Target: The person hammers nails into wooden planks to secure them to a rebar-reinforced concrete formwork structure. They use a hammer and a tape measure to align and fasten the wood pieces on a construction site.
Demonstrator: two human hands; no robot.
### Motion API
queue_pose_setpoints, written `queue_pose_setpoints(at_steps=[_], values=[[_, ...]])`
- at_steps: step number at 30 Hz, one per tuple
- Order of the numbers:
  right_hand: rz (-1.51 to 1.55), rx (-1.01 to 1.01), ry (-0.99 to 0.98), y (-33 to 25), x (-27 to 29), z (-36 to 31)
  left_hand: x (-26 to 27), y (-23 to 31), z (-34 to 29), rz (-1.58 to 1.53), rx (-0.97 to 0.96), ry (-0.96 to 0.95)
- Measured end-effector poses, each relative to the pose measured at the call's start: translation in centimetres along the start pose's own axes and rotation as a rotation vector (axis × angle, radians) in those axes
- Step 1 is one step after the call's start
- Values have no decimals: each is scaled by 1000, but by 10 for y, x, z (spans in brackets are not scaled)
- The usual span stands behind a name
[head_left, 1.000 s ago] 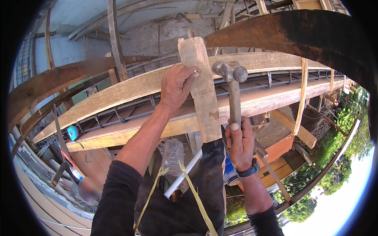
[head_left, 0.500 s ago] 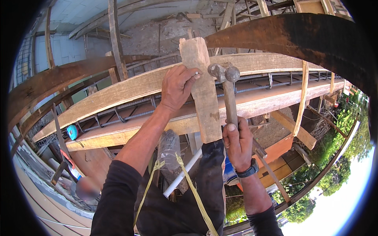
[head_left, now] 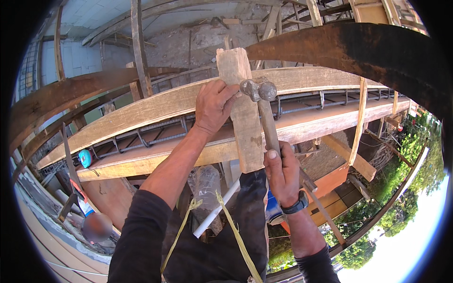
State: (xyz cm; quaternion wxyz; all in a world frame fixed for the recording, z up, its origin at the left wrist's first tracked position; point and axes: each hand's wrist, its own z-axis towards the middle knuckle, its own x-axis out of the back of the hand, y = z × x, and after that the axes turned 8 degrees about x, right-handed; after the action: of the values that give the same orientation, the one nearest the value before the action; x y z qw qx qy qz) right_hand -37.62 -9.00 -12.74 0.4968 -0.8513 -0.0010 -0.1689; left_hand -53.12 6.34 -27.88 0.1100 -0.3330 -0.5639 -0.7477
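A short wooden board (head_left: 246, 127) lies across the long formwork, its near end above my legs. My left hand (head_left: 214, 104) is closed at the board's upper left part, thumb and forefinger pinching a nail whose head showed a moment earlier; the hammer head now hides most of it. My right hand (head_left: 282, 172) is wrapped round the wooden handle of a ball-peen hammer (head_left: 269, 122). The steel head lies over the board's right edge, right beside my left fingertips. A dark watch sits on my right wrist.
Steel rebar (head_left: 141, 139) runs inside the formwork trough (head_left: 188, 141). A teal tape measure (head_left: 85, 158) rests at its left end, near a handsaw (head_left: 71, 160). A dark curved beam (head_left: 358, 47) crosses the upper right. A person (head_left: 97, 227) is below left; greenery lies right.
The hammer head has moved left and slightly down toward my left fingertips. My left hand stays at the same spot on the board, and the nail head is now covered.
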Motion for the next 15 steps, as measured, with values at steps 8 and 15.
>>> queue_pose_setpoints(at_steps=[8, 15], values=[[-156, 155, -25, 1, -1, -3, 2, 2, 2, 0, -18, 9], [-152, 187, -22, -11, -3, -5, 0, 2, -1, 0, -29, 23]])
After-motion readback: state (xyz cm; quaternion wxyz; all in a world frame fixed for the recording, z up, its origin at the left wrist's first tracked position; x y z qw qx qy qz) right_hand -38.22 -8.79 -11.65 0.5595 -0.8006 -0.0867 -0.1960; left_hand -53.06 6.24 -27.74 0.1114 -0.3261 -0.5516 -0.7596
